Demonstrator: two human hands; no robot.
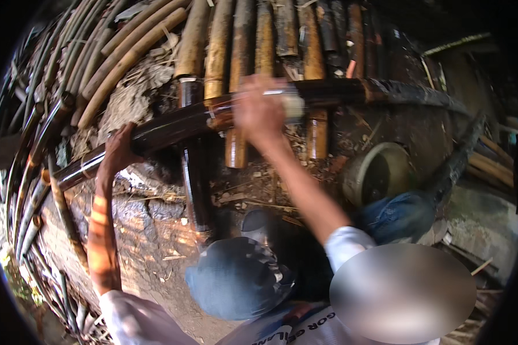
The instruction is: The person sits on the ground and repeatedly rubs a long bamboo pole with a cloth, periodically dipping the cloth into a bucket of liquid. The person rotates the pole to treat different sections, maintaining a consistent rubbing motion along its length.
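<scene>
A long, dark, glossy bamboo pole (172, 127) lies crosswise before me, with lighter bands at some joints. My left hand (120, 150) grips it left of the middle, the thumb on the near side. Further right, my right hand (260, 109) is on the pole, smeared by motion. It holds a pale, pad-like thing (293, 104) against the pole's surface; blur hides its exact kind. Beneath the pole, a dark wet-looking bamboo length (194, 184) runs toward me, and shorter yellow-brown lengths (316, 138) poke out on the near side.
Several bamboo lengths (217, 52) lie side by side at the far side. More poles (135, 63) are stacked at the left. A round bucket (354, 172) stands on the dirt ground at the right. A concrete block (480, 221) is beyond it. Chips and straw litter the ground.
</scene>
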